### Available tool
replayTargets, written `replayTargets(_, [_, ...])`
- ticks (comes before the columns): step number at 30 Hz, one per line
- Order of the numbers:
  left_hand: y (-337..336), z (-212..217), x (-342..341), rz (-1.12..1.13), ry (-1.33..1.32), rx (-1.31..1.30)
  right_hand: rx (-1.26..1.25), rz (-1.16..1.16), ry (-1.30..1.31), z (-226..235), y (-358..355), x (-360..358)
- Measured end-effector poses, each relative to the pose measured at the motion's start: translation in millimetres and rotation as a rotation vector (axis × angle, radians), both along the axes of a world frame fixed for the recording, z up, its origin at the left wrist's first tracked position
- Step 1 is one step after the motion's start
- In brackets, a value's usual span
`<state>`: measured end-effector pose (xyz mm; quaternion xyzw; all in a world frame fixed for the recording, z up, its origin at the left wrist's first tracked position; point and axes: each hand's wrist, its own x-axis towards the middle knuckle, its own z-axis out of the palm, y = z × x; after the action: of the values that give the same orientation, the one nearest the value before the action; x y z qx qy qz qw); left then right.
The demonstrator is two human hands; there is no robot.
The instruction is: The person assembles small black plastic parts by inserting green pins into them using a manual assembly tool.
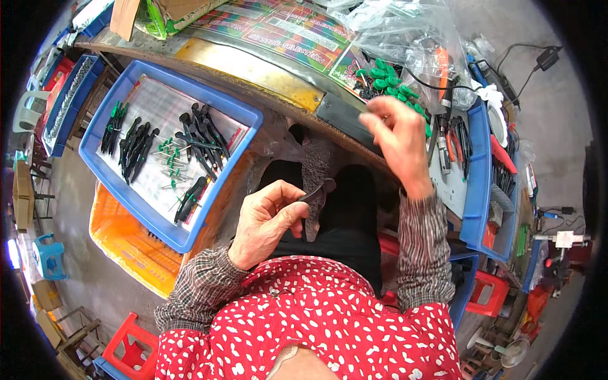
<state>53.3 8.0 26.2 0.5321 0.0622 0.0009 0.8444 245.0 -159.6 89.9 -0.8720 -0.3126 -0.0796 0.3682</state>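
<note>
Between thumb and forefinger, my left hand (pixel 269 218) pinches a small black plastic part (pixel 318 190) with a rounded end, held above my lap. Over the bench edge, my right hand (pixel 400 139) is raised with thumb and fingertips drawn together, slightly blurred. Whatever may be in that pinch is too small to make out. Just beyond it lies a pile of green-headed pieces (pixel 387 79) on the bench. To the left, a blue tray (pixel 218 106) holds bundles of similar black parts (pixel 136 149) and scattered green-topped metal pins (pixel 172 158).
The metal-edged bench (pixel 253 68) runs across in front of me. Clear plastic bags (pixel 411 28) and orange-handled tools (pixel 443 63) lie at its right. A blue bin (pixel 476 215) stands further right. An orange crate (pixel 130 228) sits beneath the left tray, near a red stool (pixel 130 342).
</note>
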Motion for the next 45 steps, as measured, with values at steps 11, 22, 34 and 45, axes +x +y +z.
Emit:
replayTargets(11, [17,-1,7,0.068,0.053,-0.056,-0.487,-0.225,-0.353,-7,45,75])
replayTargets(22, [24,3,11,0.123,0.068,-0.223,-0.373,-0.19,-0.446,-7,35,66])
replayTargets(34, [12,7,5,0.141,0.044,-0.247,0.152,0.284,0.311,-1,-7,-98])
replayTargets(45, [2,3,-11,0.062,0.11,-0.101,0.165,0.397,0.307,-16,-15,-115])
